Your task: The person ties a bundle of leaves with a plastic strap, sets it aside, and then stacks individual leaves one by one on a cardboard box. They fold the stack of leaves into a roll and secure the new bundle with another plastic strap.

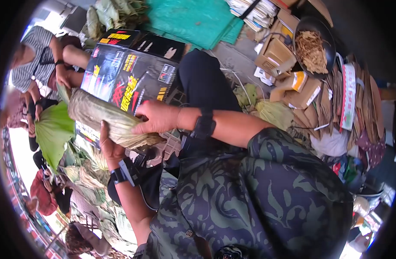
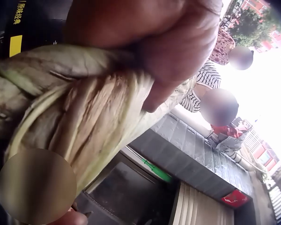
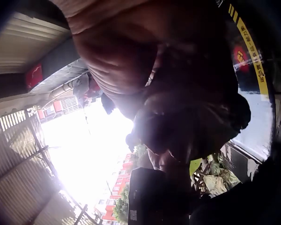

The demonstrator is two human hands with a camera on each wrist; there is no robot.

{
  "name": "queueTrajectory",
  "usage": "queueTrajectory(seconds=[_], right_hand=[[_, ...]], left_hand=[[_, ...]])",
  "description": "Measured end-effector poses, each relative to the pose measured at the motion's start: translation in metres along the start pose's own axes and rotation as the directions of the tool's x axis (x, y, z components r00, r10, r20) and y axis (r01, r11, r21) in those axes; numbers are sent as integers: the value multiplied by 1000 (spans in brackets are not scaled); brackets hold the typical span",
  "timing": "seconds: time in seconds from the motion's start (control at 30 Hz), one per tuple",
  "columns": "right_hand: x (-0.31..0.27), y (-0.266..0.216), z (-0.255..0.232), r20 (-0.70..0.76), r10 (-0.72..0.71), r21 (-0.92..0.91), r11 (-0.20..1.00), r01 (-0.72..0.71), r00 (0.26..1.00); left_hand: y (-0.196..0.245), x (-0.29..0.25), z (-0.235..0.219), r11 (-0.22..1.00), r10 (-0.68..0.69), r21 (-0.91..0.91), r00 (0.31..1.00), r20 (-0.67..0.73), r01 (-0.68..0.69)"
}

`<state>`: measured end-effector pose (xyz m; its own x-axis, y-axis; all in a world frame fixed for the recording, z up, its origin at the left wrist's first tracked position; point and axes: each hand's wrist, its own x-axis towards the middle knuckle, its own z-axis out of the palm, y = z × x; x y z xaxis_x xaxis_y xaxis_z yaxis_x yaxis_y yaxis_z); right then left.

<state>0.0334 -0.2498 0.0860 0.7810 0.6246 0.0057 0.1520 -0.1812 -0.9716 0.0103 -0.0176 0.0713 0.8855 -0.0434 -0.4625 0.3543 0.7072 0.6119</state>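
Observation:
Both hands hold a thick, folded bundle of dry, pale green-brown leaves [image 1: 105,114] over the person's lap. The left hand [image 1: 111,146] grips its lower side, thumb pointing up along it. From above, the right hand [image 1: 159,117] grips the bundle near its ragged right end. In the left wrist view, the left hand [image 2: 173,51] lies across the creased, overlapping leaves [image 2: 98,103]. The right wrist view is dark: the right hand [image 3: 117,61] fills its upper part, and the bundle shows only as shadow.
A black printed carton [image 1: 137,77] stands in front of the lap. Beyond are a green sheet [image 1: 185,19] and more leaf bundles [image 1: 107,15]. Flattened cardboard and a black pan [image 1: 329,36] of brown shreds lie right. Seated people and a large green leaf [image 1: 55,131] are left.

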Motion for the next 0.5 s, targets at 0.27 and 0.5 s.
queueTrajectory(seconds=[0.27, 0.5], right_hand=[[-87, 71, -210, -896, 191, 158, 981, -115, 400], [-199, 292, -165, -724, 605, -121, 361, -925, 331]], left_hand=[[29, -2, -14, 992, 45, 116, 998, -46, -40], [12, 1, -10, 981, 2, 189, 972, -233, 43]])
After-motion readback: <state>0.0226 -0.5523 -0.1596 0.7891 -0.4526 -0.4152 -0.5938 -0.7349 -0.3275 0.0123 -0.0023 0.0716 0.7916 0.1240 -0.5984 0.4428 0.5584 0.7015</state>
